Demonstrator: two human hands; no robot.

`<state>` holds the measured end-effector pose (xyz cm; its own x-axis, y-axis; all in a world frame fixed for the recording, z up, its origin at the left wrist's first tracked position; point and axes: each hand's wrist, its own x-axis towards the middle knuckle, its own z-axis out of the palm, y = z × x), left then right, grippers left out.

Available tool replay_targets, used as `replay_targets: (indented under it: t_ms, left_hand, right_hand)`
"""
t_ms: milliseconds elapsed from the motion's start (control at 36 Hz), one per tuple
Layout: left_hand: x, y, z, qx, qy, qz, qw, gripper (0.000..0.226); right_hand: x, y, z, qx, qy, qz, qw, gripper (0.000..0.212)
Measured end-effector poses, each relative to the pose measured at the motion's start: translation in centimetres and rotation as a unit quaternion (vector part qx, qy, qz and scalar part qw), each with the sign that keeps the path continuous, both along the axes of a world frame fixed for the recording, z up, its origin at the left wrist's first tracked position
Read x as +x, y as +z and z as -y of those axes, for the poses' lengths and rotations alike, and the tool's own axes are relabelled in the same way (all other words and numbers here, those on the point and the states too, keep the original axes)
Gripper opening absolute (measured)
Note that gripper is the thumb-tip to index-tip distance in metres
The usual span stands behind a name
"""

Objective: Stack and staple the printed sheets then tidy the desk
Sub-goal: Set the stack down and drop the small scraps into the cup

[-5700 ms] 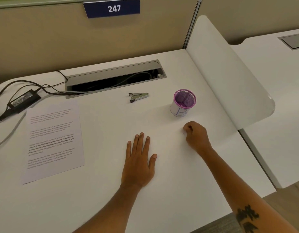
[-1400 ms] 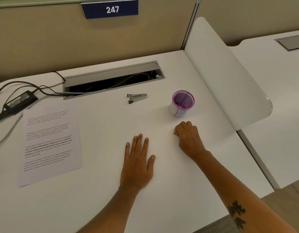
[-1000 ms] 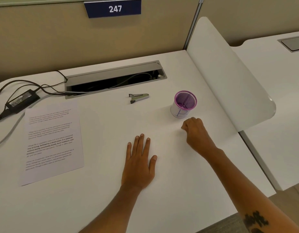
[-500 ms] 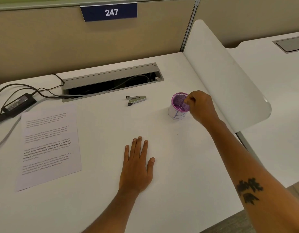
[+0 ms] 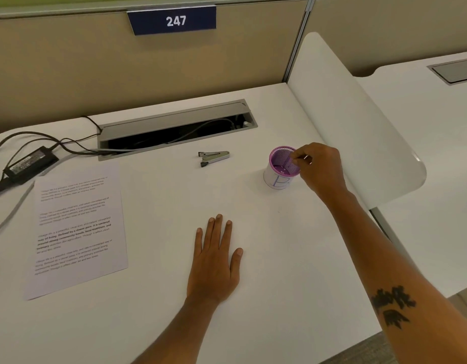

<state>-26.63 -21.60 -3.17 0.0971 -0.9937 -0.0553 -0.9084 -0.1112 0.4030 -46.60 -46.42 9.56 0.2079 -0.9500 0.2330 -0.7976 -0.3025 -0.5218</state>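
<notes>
The stack of printed sheets (image 5: 77,227) lies flat at the left of the white desk (image 5: 279,258). A small silver stapler (image 5: 214,158) rests near the middle back, with neither hand on it. My left hand (image 5: 216,261) lies flat on the desk, palm down and fingers straight. My right hand (image 5: 319,169) hovers at the right rim of a purple mesh cup (image 5: 281,169) marked with a letter B. Its thumb and fingertips are pinched together over the cup's opening on something too small to name.
A grey cable trough (image 5: 174,127) stands open along the back edge. A black power brick (image 5: 30,161) with cables lies at the far left. A white divider panel (image 5: 358,114) rises at the right, and a second desk (image 5: 437,153) lies beyond it.
My right hand lifted from the desk in front of the cup and rose to the cup's rim, fingers still pinched. The left hand, sheets and stapler stayed put.
</notes>
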Motion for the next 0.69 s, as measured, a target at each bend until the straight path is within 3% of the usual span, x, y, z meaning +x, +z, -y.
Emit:
replay_targets:
  t_ms: [306, 500, 694]
  left_hand:
    - [0.0, -0.1, 0.0, -0.002, 0.0, 0.001, 1.0, 0.069]
    - [0.0, -0.1, 0.0, -0.004, 0.002, 0.0, 1.0, 0.069]
    - [0.0, -0.3, 0.0, -0.002, 0.002, 0.004, 1.0, 0.069]
  right_hand:
    - [-0.9, -2.0, -5.7, 0.03, -0.05, 0.102, 0.993, 0.008]
    - [-1.1, -7.6, -9.6, 0.107, -0.046, 0.041, 0.992, 0.009]
    - [-0.7, -9.2, -10.4, 0.136, -0.058, 0.014, 0.989, 0.005]
